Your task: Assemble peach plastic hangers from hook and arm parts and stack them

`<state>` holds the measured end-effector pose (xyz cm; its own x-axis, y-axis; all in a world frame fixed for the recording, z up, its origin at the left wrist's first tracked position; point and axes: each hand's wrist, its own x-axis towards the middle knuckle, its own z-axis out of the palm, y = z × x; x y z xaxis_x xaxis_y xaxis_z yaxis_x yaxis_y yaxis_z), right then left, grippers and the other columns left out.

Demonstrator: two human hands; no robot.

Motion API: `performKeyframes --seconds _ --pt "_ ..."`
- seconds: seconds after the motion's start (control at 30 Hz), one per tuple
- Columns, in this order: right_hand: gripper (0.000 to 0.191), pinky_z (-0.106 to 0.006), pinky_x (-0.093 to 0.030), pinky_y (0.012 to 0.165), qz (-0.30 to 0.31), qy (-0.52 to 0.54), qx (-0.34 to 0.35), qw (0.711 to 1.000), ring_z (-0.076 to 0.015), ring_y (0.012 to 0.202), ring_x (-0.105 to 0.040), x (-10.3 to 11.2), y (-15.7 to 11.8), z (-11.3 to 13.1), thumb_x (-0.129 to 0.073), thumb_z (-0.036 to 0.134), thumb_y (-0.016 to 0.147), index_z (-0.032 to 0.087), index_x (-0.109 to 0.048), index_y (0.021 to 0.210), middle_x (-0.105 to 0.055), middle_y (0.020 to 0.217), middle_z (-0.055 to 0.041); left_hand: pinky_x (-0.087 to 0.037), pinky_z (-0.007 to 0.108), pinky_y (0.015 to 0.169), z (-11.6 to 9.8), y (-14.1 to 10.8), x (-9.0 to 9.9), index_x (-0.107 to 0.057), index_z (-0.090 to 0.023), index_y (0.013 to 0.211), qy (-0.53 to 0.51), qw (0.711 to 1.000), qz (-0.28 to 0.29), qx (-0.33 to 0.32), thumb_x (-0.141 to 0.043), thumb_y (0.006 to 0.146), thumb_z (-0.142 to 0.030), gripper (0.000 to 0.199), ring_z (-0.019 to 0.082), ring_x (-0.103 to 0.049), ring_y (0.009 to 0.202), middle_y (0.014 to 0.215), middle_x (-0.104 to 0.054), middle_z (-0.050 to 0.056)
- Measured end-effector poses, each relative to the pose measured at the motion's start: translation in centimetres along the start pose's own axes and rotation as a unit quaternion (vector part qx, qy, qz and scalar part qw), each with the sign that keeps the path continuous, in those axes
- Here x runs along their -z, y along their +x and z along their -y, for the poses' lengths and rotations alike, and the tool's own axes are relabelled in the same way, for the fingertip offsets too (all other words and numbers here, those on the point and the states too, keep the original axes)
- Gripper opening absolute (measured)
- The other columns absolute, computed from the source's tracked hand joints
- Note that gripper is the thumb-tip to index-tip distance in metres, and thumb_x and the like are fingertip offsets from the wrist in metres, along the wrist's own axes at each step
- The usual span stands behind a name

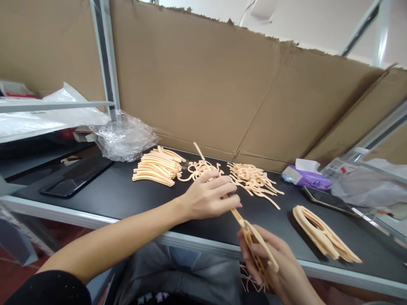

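A cream plastic clothes hanger (pixel 238 217), made of jointed pieces, is held between my two hands above the table's front part. My left hand (pixel 208 197) is closed around its upper arm, which sticks out beyond the fingers toward the back. Lower down, my right hand (pixel 270 258) grips the joint end, where another arm folds alongside. Just behind my left hand lies a small pile of cream hooks (pixel 193 169), partly hidden by it. A neat stack of hanger arms (pixel 157 167) lies left of that pile. More loose cream hooks and thin pieces (pixel 254 178) lie to the right.
Folded cream hangers (pixel 324 235) are stacked at the right of the black table (pixel 127 203). Behind them are a phone (pixel 329 201) and a purple tissue pack (pixel 308 176). A dark phone-like slab (pixel 76 176) and crumpled clear plastic (pixel 124 135) lie left. Cardboard (pixel 197 80) walls the back.
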<state>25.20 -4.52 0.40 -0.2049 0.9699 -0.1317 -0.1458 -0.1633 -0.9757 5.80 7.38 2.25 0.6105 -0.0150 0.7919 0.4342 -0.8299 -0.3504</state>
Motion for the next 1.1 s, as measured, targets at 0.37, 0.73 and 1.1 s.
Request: performKeyframes --seconds 0.37,0.73,1.1 --pt "0.036 -0.025 -0.036 0.044 0.054 -0.326 0.177 0.927 -0.0110 0.046 -0.046 5.3 8.3 6.2 -0.074 0.052 0.078 0.017 -0.070 0.085 -0.060 0.061 -0.0009 -0.036 0.038 0.080 0.7 0.4 0.5 -0.069 -0.021 0.107 -0.007 0.989 0.024 0.145 -0.049 0.096 -0.023 0.023 0.022 -0.059 0.080 0.086 -0.070 0.008" --pt "0.040 -0.030 -0.041 0.060 -0.066 -0.520 0.369 0.767 -0.0171 0.061 -0.056 4.6 10.7 3.2 -0.043 0.045 0.100 0.020 -0.068 0.084 -0.064 0.068 -0.0023 -0.033 0.033 0.058 1.1 -0.1 0.4 -0.070 -0.016 0.091 0.089 0.976 0.092 0.176 -0.048 0.095 -0.026 0.025 0.020 -0.062 0.064 0.075 -0.071 0.008" --pt "0.035 -0.032 -0.039 0.066 0.007 -0.628 0.380 0.679 -0.0154 0.066 -0.049 5.1 6.7 1.2 -0.041 0.025 0.103 0.019 -0.055 0.071 -0.055 0.070 -0.0018 -0.042 0.031 0.054 -2.7 0.5 0.5 -0.067 -0.014 0.073 0.022 0.949 0.281 0.144 -0.051 0.091 -0.026 0.027 0.023 -0.066 0.060 0.066 -0.069 0.010"
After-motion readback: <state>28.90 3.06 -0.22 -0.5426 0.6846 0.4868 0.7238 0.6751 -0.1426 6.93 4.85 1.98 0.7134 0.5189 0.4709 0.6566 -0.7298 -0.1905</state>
